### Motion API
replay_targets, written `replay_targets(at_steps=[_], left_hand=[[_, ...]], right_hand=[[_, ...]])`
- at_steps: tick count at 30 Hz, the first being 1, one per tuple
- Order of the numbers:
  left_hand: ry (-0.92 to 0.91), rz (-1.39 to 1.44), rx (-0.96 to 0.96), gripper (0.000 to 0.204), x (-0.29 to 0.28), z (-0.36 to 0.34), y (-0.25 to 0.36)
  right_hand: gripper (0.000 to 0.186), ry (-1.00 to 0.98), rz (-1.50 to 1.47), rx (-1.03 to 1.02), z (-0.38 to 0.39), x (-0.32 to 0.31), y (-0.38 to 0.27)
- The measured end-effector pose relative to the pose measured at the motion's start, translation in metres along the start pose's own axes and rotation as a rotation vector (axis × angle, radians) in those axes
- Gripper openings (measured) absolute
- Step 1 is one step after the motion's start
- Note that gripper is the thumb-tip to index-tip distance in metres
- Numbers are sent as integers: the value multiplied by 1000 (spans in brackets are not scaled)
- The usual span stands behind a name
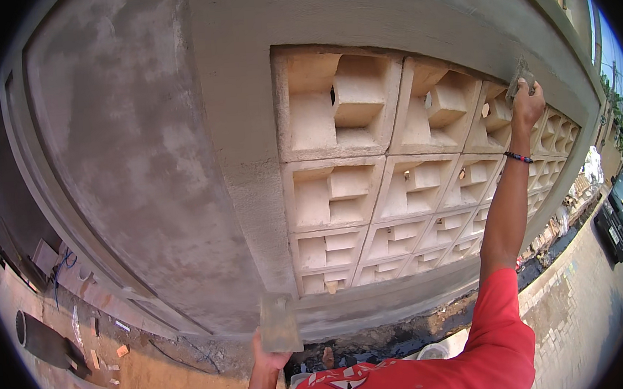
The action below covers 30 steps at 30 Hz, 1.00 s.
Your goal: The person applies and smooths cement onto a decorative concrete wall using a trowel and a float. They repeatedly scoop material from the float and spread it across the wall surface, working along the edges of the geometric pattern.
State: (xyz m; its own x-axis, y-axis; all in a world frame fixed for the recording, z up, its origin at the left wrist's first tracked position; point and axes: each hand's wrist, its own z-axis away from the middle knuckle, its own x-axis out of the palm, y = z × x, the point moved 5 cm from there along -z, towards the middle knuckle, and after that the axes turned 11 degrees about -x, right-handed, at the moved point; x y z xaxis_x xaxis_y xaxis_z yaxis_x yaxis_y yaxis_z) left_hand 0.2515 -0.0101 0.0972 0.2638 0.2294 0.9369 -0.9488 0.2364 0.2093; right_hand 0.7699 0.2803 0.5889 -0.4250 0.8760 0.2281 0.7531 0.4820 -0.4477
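Note:
My right arm reaches up and to the right. My right hand [528, 101] is closed on a small grey, mortar-coated flat tool [518, 80], which it holds against the plastered band [458, 25] above the vent blocks; its exact kind is unclear. Low in the picture, my left hand [270, 358] grips a rectangular plastering board [279, 325] by its lower end, in front of the wall's foot. Cream vent blocks [405, 153] fill a framed opening in the wall, with stepped hollows in each. Grey plaster surrounds them.
At left stands a wide grey plastered panel [123, 149] with raised edging. A dark cylinder [46, 339] and brick scraps [123, 351] lie on the sandy ground. A wet ditch [398, 335] runs along the wall's foot. A dark vehicle [616, 222] stands at right beside paving [568, 314].

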Motion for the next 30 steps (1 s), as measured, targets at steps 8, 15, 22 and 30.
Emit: replay_targets(at_steps=[8, 15, 22, 30], left_hand=[[-22, 93, 31, 46, 0, 16, -7], [-6, 99, 62, 39, 13, 25, -11], [-109, 133, 5, 48, 6, 20, -8], [36, -55, 21, 51, 13, 6, -17]], right_hand=[[50, -82, -170, -137, 79, 64, -204], [15, -306, -478, -846, 217, 100, -428], [17, -145, -310, -881, 171, 102, -384], [39, 42, 80, -463, 23, 28, -94]])
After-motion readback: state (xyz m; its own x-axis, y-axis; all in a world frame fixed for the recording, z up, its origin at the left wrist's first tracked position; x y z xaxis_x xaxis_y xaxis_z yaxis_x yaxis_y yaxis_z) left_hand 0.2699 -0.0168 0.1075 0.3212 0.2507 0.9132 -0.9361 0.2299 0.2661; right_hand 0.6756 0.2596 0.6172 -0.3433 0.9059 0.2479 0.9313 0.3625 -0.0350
